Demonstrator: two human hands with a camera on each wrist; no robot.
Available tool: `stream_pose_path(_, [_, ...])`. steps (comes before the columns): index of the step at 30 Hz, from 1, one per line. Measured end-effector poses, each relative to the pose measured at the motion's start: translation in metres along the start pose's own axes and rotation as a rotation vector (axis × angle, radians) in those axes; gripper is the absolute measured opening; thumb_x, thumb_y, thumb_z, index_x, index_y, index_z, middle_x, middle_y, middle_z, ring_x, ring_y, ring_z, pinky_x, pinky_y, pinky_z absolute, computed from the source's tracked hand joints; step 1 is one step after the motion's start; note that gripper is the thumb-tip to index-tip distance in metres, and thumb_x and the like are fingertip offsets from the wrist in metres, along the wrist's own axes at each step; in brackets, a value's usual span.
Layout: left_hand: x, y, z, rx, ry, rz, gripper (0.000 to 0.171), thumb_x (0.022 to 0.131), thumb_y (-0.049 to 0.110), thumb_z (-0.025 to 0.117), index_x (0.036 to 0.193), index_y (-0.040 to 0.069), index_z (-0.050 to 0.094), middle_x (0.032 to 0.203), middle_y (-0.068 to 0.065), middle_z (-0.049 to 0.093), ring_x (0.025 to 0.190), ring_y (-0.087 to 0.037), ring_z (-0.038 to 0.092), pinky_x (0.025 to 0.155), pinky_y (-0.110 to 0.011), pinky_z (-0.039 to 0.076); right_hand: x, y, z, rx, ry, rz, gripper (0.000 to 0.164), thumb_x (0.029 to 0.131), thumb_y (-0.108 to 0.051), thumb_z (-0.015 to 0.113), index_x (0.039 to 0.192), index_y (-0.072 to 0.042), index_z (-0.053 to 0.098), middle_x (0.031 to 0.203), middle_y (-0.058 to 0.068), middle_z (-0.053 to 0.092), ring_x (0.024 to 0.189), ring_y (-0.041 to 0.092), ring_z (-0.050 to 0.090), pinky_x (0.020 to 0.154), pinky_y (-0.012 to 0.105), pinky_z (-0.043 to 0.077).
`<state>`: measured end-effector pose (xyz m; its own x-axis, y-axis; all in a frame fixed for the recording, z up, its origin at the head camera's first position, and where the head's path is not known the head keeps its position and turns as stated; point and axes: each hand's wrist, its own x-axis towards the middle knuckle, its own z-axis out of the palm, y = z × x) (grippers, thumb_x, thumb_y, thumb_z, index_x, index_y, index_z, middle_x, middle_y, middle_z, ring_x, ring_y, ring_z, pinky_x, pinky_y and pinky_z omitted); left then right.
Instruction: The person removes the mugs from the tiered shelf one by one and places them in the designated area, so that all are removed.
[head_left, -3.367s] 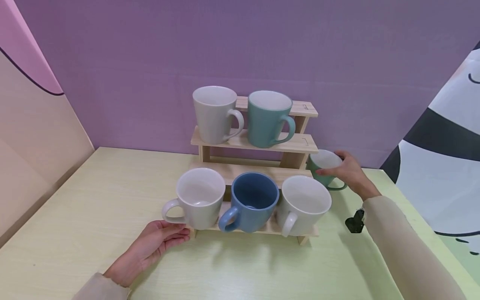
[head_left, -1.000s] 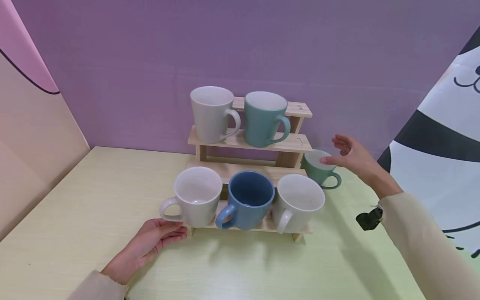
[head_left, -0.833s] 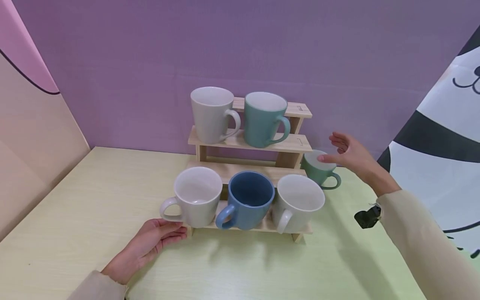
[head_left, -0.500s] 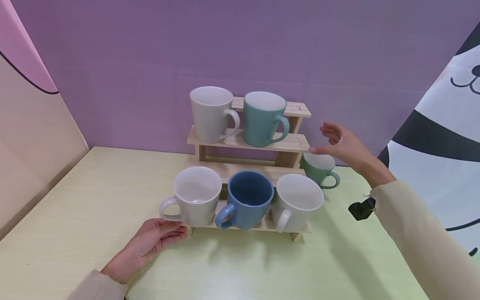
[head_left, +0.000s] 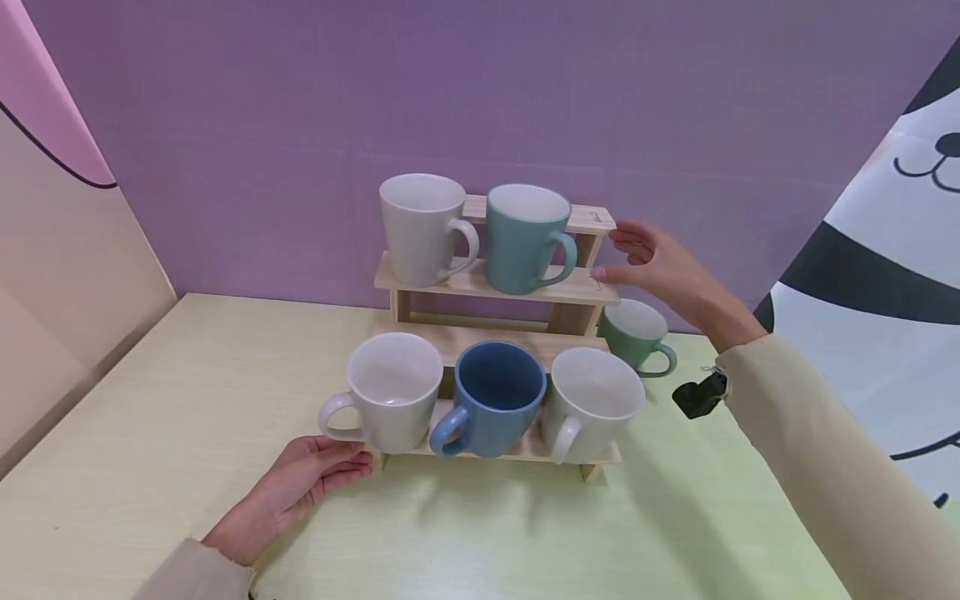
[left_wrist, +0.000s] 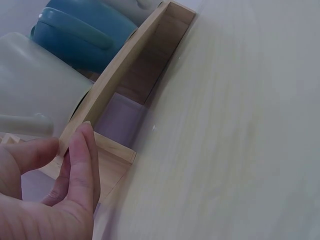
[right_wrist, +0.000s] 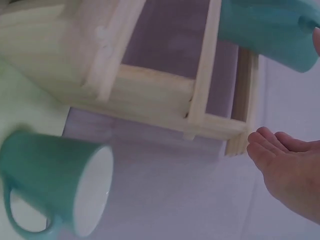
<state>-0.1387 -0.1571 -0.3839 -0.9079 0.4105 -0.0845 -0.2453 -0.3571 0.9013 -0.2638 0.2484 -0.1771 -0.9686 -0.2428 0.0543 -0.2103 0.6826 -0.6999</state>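
A stepped wooden mug rack (head_left: 487,343) stands on the table. My left hand (head_left: 288,492) pinches the left end of its lowest shelf between thumb and fingers, as the left wrist view confirms. That shelf bears a white mug (head_left: 393,421), a blue mug (head_left: 498,425) and another white mug (head_left: 596,412). Higher up sit a grey-white mug (head_left: 420,237) and a teal mug (head_left: 521,250), handles to the right. My right hand (head_left: 667,267), fingers loosely extended and holding nothing, is at the right ends of the upper shelves. Below it, a green mug (head_left: 626,342) stands upright on the table.
Behind the rack rises a purple panel (head_left: 262,167). A panda-print panel (head_left: 885,350) borders the right side, and a peach panel (head_left: 67,275) the left. A small black object (head_left: 700,394) hangs at my right sleeve.
Earlier my right hand gripped the green mug; it let go, leaving the mug beside the rack, then moved up and left to the upper shelves. My left hand stays at the shelf corner.
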Motion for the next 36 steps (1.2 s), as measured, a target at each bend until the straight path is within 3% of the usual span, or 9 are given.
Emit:
stream_pose_path(18, [0.001,-0.001,-0.001,-0.016,-0.002,-0.002,0.017,0.096,0.002,0.052,0.093,0.007,0.068,0.09,-0.002,0.072,0.085,-0.012,0.07,0.083,-0.02,0.058,0.014,-0.032,0.008,0.067,-0.023,-0.075,0.088,0.086,-0.039,0.066,0.153,-0.015,0.014,0.158,0.008,0.023,0.144,0.026,0.024,0.118,0.056,0.023])
stream_pose_path(28, [0.004,-0.008,-0.009,-0.018,-0.076,0.038,0.008,0.093,0.01,0.061,0.095,0.007,0.068,0.093,-0.003,0.073,0.088,-0.012,0.07,0.085,-0.02,0.057,0.024,-0.045,0.013,0.07,-0.023,-0.087,0.088,0.086,-0.038,0.066,0.153,-0.012,0.014,0.158,0.008,0.022,0.144,0.028,0.023,0.119,0.055,0.022])
stream_pose_path(36, [0.003,-0.004,0.0,0.008,0.007,-0.001,0.014,0.096,0.003,0.053,0.095,0.004,0.066,0.091,-0.002,0.072,0.086,-0.011,0.07,0.084,-0.02,0.058,0.032,-0.055,0.02,0.081,-0.027,-0.085,0.09,0.084,-0.036,0.07,0.152,-0.012,0.016,0.155,0.011,0.027,0.141,0.03,0.03,0.117,0.056,0.027])
